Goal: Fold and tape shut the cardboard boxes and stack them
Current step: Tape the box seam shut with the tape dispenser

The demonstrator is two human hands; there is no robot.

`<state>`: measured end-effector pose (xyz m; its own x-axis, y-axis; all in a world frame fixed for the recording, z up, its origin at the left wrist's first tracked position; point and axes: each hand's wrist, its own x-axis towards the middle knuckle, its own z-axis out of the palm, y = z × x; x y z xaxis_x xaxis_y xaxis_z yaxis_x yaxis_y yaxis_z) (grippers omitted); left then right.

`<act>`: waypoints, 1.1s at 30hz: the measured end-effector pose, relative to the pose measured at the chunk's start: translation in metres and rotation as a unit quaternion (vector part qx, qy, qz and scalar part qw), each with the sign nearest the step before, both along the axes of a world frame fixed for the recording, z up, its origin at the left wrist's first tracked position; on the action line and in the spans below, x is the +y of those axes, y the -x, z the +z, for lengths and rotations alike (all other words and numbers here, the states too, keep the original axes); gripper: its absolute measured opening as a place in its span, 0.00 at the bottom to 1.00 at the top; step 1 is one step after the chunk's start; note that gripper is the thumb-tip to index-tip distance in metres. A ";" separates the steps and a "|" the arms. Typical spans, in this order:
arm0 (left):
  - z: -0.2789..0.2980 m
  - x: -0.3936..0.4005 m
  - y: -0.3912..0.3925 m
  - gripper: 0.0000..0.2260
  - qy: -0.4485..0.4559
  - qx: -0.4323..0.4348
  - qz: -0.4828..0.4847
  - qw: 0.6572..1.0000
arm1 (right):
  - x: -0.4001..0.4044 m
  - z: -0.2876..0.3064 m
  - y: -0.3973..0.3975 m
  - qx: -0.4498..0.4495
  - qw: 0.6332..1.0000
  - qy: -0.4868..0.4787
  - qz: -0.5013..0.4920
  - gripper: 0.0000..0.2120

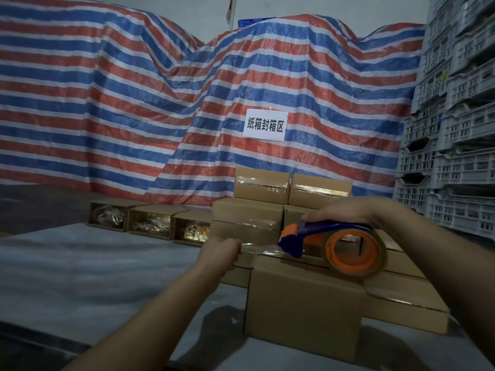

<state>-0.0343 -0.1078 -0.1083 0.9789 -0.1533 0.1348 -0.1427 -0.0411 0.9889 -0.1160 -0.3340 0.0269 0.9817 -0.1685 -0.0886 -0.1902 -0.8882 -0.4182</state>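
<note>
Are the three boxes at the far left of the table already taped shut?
No. The three open boxes show their wrapped contents inside, with no tape over them.

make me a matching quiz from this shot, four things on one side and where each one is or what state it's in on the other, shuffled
Things:
1. tape dispenser
2. tape end
3. open boxes
4. sign

Place or state:
A. stuck on the striped tarp
B. in a row at the left, contents showing
C. pinched by the left hand
D. held by the right hand over the near box

Pairs: 1-D, 2-C, 3-B, 4-A
</note>
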 end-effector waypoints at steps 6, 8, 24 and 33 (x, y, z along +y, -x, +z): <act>-0.013 0.002 -0.004 0.02 -0.027 -0.032 -0.010 0.999 | 0.009 0.001 -0.009 0.022 0.999 0.044 -0.020 0.24; -0.016 0.001 -0.006 0.03 -0.026 -0.038 -0.009 0.999 | 0.011 0.001 -0.010 0.024 0.998 0.059 -0.025 0.23; -0.037 -0.022 -0.004 0.08 -0.122 0.067 -0.057 0.989 | 0.004 -0.002 -0.021 0.025 0.998 0.056 -0.026 0.24; -0.045 -0.012 -0.002 0.11 -0.164 0.038 -0.072 0.983 | 0.006 -0.003 -0.024 0.025 0.997 0.075 -0.005 0.16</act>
